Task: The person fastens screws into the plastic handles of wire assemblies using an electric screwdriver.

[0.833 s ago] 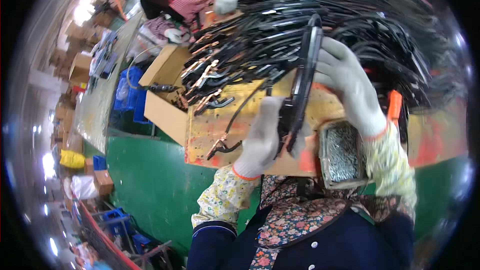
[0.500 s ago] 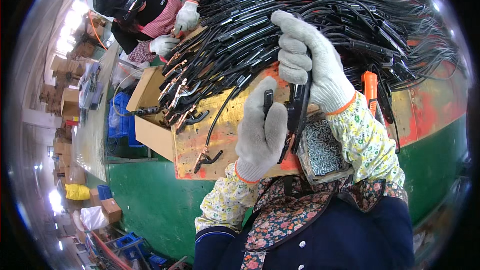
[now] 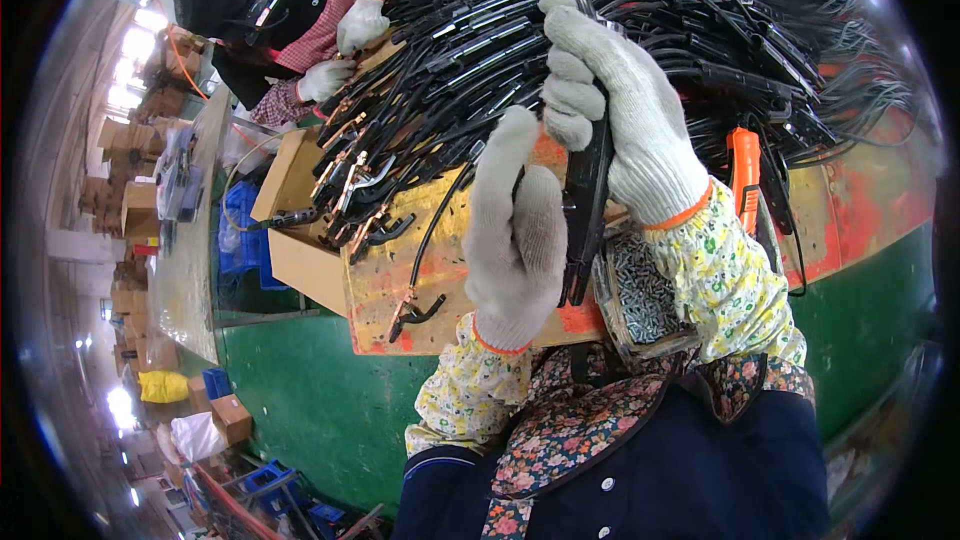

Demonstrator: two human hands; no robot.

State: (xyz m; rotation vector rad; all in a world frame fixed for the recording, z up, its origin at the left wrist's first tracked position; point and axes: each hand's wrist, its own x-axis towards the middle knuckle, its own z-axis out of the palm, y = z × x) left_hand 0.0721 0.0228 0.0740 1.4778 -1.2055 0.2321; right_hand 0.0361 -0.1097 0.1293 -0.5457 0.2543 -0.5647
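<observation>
Both gloved hands grip one black clamp handle held upright near the chest: left hand wraps its lower part, right hand closes round the top. Far left, a co-worker's gloved hands work at a cardboard box. A big bundle of black cables lies across the worn yellow tabletop. Right of the hands: a tray of screws, then an orange tool.

a factory assembly workshop: a worn yellow bench heaped with black clamp cables, a tray of screws, a gloved co-worker far left, stacked cartons along the left.
</observation>
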